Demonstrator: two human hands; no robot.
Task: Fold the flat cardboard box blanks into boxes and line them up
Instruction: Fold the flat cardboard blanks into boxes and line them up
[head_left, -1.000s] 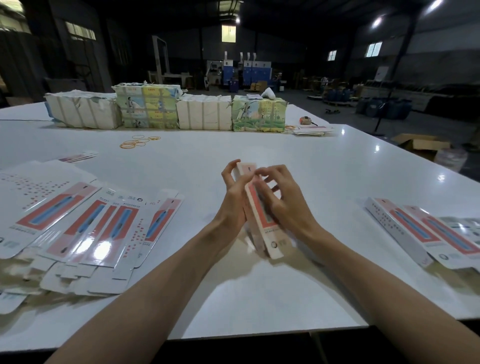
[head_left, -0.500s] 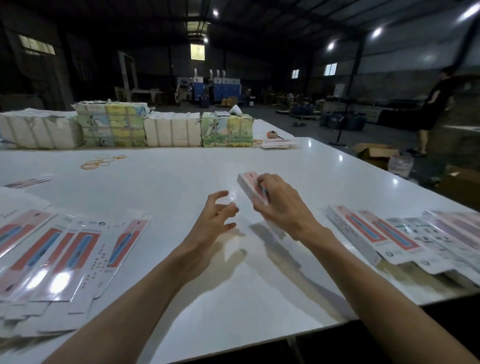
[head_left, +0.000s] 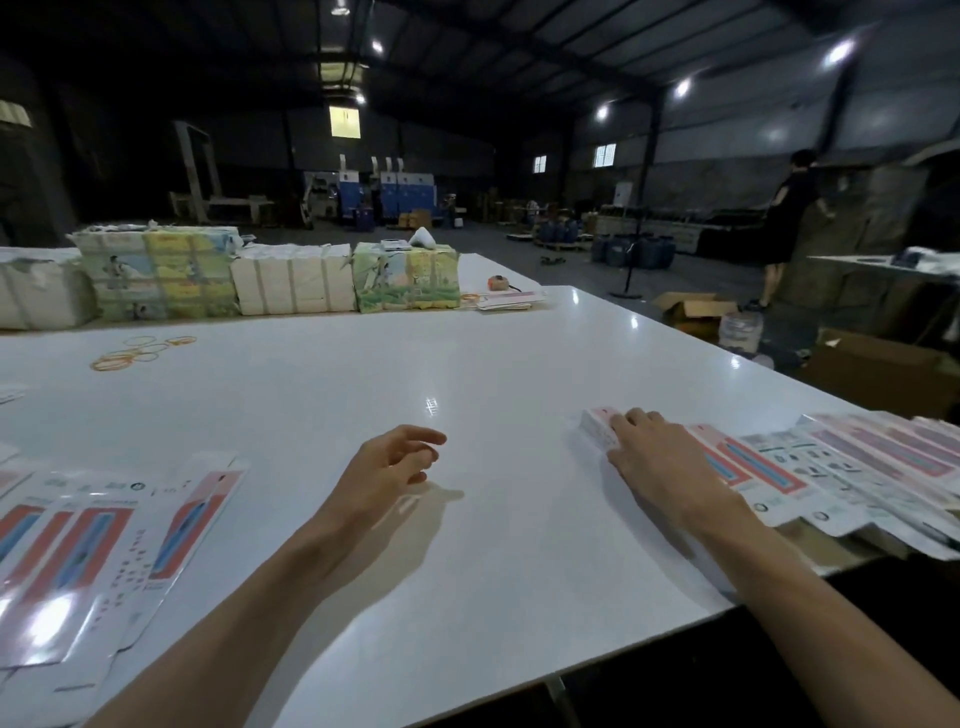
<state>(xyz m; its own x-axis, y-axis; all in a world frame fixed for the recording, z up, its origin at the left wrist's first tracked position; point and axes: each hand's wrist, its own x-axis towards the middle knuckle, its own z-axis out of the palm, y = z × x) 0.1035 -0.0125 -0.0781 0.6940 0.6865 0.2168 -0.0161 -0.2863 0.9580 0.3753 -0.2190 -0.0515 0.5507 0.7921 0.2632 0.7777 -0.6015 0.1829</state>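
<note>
Folded box (head_left: 597, 435) moved from centre to 3 o'clock, set beside finished boxes (head_left: 748, 467), right hand (head_left: 660, 457) clasped over it. Left hand (head_left: 389, 467) released, empty, fingers loosely apart; flat blanks (head_left: 78, 551) waiting at 8 o'clock.

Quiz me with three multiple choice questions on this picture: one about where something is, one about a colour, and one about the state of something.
1. The yellow rubber bands lie:
A) far left on the glossy white table
B) at the near right edge
C) on the floor

2. The flat cardboard box blanks bear long stripes of:
A) green
B) red with blue
C) black

3. The left hand:
A) grips a blank
B) presses a box
C) holds nothing

Answers:
1 A, they sit in front of the wrapped bundles.
2 B, the stripes show plainly on the fanned blanks at near left.
3 C, its fingers are loosely curled and empty.
</note>
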